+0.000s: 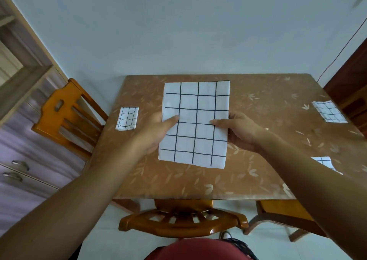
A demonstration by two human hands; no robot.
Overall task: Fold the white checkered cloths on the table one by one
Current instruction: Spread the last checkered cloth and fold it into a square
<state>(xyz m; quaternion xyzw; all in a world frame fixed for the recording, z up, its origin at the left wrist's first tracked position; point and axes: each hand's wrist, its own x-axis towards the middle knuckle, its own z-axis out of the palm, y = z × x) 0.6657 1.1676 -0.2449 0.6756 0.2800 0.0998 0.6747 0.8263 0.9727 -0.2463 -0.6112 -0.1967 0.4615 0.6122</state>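
Person: stands at the near side of the table (178, 188) in a red top, both bare forearms reaching out over it.
Near chair (182, 220): orange-brown wood, pushed in under the table's near edge, right in front of the person.
Second chair (278, 212): same wood, to the right of the first, partly behind the right forearm.
Table: covered in a shiny brown sheet with a pale leaf pattern.
Near-right cloth (323, 161): white with dark check lines, lies near the right edge, partly covered by the right forearm.
Left hand (158, 128): pinches the left edge of the checkered cloth (195, 124), thumb (172, 119) lying on top; the other fingers go under the fabric and I cannot see how they lie.
Right hand (240, 128): pinches the right edge at about the same height, thumb (218, 122) on top, fingers curled underneath.
Checkered cloth: a tall white rectangle over the middle of the table, between the two hands; whether its ends rest on the table I cannot tell.
Small folded cloth (127, 118): a neat small packet near the left edge, well apart from the hands.
Far-right cloth (329, 111): lies at the right edge, further back.
Left chair (67, 112): stands beside the table's left side.
Cabinet (19, 140): drawers with metal handles along the left.
Wall (178, 31): pale, behind the table.
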